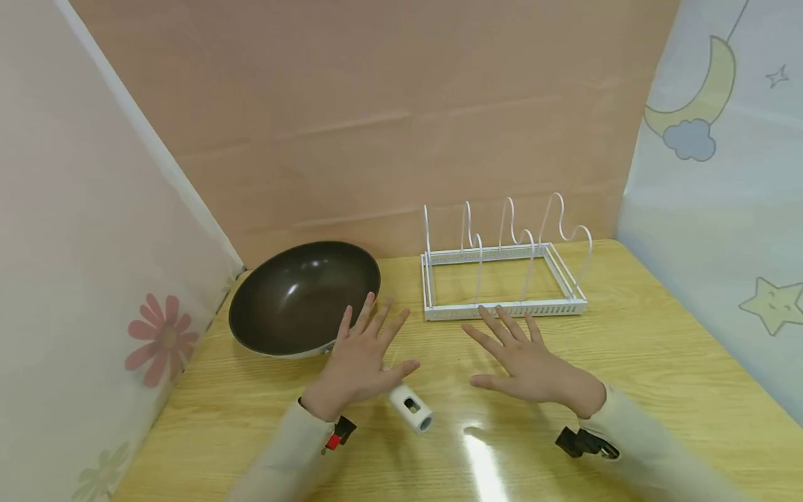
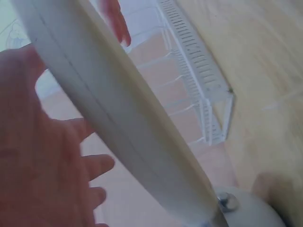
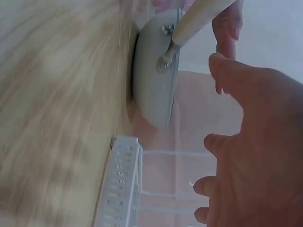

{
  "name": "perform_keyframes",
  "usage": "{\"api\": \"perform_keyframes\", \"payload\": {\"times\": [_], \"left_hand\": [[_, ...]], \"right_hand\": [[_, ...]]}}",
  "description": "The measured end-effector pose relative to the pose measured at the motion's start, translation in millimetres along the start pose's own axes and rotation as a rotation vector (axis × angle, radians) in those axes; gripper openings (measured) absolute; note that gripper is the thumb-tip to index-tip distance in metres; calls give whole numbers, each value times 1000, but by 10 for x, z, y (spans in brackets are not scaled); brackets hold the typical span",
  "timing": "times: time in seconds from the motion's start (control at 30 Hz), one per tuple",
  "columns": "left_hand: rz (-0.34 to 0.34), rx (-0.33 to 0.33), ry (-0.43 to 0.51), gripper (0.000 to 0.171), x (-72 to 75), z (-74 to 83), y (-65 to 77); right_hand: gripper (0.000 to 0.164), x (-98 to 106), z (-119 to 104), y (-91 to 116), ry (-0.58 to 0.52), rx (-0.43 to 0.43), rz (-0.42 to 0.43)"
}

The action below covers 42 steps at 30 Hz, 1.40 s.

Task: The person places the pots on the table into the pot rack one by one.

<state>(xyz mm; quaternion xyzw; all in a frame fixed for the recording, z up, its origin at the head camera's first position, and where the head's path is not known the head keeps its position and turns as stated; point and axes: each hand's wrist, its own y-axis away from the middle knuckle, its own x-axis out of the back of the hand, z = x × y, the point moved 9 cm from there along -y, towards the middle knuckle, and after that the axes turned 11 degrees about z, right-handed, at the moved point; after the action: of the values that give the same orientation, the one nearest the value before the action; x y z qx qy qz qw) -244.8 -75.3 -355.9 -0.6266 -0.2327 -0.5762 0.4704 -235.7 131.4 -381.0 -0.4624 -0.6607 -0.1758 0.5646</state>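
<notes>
A dark-lined wok [image 1: 301,300] with a pale outer side [image 3: 154,71] stands on the table at the left. Its cream handle [image 1: 410,408] points toward the front and has a slot near the end. My left hand [image 1: 360,366] is spread over that handle with fingers straight, hiding much of it in the head view. The left wrist view shows the handle [image 2: 118,109] close up, with no fingers curled round it. To the right, my right hand [image 1: 533,362] is spread in front of the rack, holding nothing. A white wire rack [image 1: 505,310] with upright loops stands behind it.
The wooden table [image 1: 646,376] carries both things. A brown-orange backdrop [image 1: 401,125] rises behind them. Pale printed walls stand at the left [image 1: 94,230] and right [image 1: 709,216]. Black wrist straps are on both sleeves.
</notes>
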Motion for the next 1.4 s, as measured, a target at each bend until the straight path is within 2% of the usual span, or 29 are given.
{"api": "perform_keyframes", "payload": {"times": [0.1,0.23,0.4,0.57,0.63,0.7,0.8,0.83,0.9,0.97,1.07,1.17,1.3,1.4], "left_hand": [[68,-15,52,82,77,-45,30],[159,-5,171,85,169,-139,148],[337,71,375,87,245,-302,387],[522,231,701,86,199,-460,653],[569,338,865,84,132,-517,731],[586,499,1051,78,24,-587,790],[577,739,1296,66,-189,-668,889],[564,800,1362,59,-259,-683,918],[533,895,1476,43,-401,-706,971],[487,951,1589,28,-525,-697,993],[414,997,1804,21,-661,-620,943],[350,992,2001,23,-727,-520,791],[228,982,2112,33,-798,-404,591],[151,981,2161,41,-860,-326,486]], "right_hand": [[74,-54,-70,-23,-110,14,-68],[71,-144,-221,-31,-276,26,-182],[69,-284,-447,2,-522,-12,-343],[70,-467,-644,21,-798,-130,-477],[70,-519,-730,12,-924,-176,-506],[70,-564,-828,-6,-1069,-202,-524],[72,-635,-965,-25,-1302,-258,-536],[72,-662,-1004,-29,-1374,-279,-540],[71,-727,-1070,-36,-1496,-330,-559],[65,-783,-1136,-43,-1607,-378,-581],[52,-838,-1230,-75,-1747,-402,-623],[42,-851,-1317,-111,-1836,-381,-659],[40,-870,-1405,-140,-1875,-352,-697],[40,-917,-1441,-147,-1863,-385,-712]]}}
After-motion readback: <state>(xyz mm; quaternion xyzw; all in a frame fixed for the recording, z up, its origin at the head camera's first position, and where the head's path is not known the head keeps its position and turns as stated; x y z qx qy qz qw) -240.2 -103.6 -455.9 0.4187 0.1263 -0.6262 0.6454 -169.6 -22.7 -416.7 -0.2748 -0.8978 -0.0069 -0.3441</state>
